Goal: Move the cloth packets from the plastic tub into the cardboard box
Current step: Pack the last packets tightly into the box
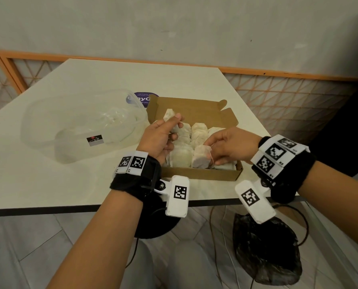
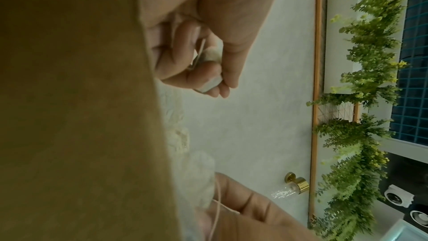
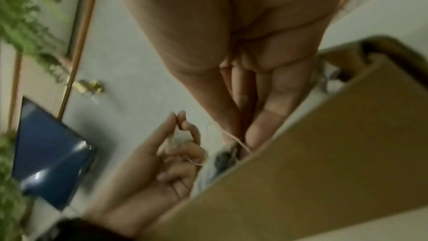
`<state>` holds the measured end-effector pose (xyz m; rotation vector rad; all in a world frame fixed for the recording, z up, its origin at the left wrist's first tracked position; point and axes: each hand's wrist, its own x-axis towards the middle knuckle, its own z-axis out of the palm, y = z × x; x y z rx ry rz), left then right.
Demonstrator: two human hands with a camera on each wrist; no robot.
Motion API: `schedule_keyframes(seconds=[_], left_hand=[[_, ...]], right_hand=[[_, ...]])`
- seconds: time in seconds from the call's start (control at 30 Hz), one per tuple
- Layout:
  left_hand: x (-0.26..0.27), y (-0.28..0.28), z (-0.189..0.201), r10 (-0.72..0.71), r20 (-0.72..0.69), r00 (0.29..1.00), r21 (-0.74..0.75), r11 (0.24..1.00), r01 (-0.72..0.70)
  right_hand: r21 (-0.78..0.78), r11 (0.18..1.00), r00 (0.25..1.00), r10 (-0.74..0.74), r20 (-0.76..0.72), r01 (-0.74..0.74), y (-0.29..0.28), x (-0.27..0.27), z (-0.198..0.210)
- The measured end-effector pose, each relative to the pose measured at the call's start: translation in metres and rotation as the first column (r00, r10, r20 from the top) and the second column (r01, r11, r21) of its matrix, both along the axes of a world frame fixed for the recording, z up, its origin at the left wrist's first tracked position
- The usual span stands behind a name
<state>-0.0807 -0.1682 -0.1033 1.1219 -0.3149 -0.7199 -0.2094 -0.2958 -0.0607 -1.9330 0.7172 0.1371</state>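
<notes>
Left hand (image 1: 159, 138) is pinching a packet (image 1: 169, 114) above the box (image 1: 203, 174); right hand (image 1: 230, 147) fingers are gripping another packet (image 1: 201, 160) inside the box

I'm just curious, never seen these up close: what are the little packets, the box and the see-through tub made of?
The packets look like thin off-white cloth or gauze: soft, matte, puffy, one with a thin string. The box seems plain brown cardboard, matte, with folded flaps. The tub appears to be clear, slightly cloudy plastic, glossy, with the table showing through it.
</notes>
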Motion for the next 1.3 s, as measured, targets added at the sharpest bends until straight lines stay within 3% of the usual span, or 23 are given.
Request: schedule_keyframes(seconds=[0.07,0.13,0.2,0.37,0.53,0.63,0.73,0.83,1.0,1.13,1.2,1.3], left_hand=[[0.000,0.000,0.000,0.002,-0.004,1.000,0.001,1.000,-0.002],[-0.001,0.000,0.000,0.004,-0.001,1.000,0.003,1.000,-0.004],[0.000,-0.001,0.000,0.004,0.009,1.000,0.008,1.000,-0.004],[0.000,-0.002,0.000,-0.014,-0.009,1.000,-0.026,1.000,0.014],[0.000,-0.001,0.002,-0.054,-0.033,0.998,-0.069,0.996,0.051],[-0.002,0.000,0.005,-0.096,-0.041,0.995,-0.074,0.993,0.093],[-0.007,0.002,0.011,-0.105,0.066,0.992,0.031,0.994,0.103],[-0.010,0.006,0.019,-0.181,0.091,0.979,0.055,0.983,0.176],[-0.009,0.022,0.030,-0.302,-0.131,0.944,-0.067,0.953,0.295],[-0.003,0.032,0.032,-0.390,-0.212,0.896,-0.111,0.921,0.374],[-0.004,0.033,0.036,-0.369,-0.169,0.914,-0.045,0.929,0.367],[-0.007,0.031,0.039,-0.222,0.060,0.973,0.102,0.971,0.215]], right_hand=[[-0.225,0.974,1.000,0.020,0.010,-0.018,0.003,0.001,-0.002],[-0.418,0.907,0.991,0.011,0.134,0.046,0.005,0.000,-0.002],[-0.449,0.891,0.971,0.046,0.233,0.065,0.009,-0.002,0.000],[-0.486,0.856,0.976,0.215,0.024,-0.176,0.021,-0.002,-0.011],[-0.465,0.842,0.960,0.269,-0.077,-0.273,0.012,0.002,-0.001],[-0.505,0.861,0.980,0.143,0.136,-0.056,0.008,0.007,0.013],[-0.388,0.913,0.954,-0.001,0.301,0.123,0.004,0.020,0.027],[-0.250,0.968,0.968,0.090,0.235,-0.029,0.006,0.030,0.039],[-0.016,0.954,0.904,0.288,0.315,-0.299,0.006,0.034,0.050],[-0.128,0.968,0.888,0.250,0.387,-0.217,0.009,0.040,0.053],[-0.154,0.981,0.878,0.175,0.446,-0.117,0.009,0.044,0.053],[-0.122,0.992,0.891,0.062,0.449,-0.007,0.009,0.050,0.052]])
